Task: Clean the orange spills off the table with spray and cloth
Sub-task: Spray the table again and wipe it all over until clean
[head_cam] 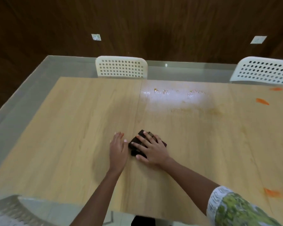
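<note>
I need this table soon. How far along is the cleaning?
Partly done: the far middle of the table shows a wet patch with faint residue. The right hand presses the dark cloth. Three orange spills remain: two far right, one near right.

desk (pixel 72 128): pale wood-grain laminate, smooth; wet glossy patch near far edge
cloth (pixel 136 144): dark woven fabric, matt, folded
chairs (pixel 121 67): white perforated plastic, smooth
wall (pixel 153 22): dark wood panelling

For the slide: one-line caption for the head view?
Right hand presses a dark folded cloth on the wooden table, left hand alongside; orange spills remain at right.
</note>
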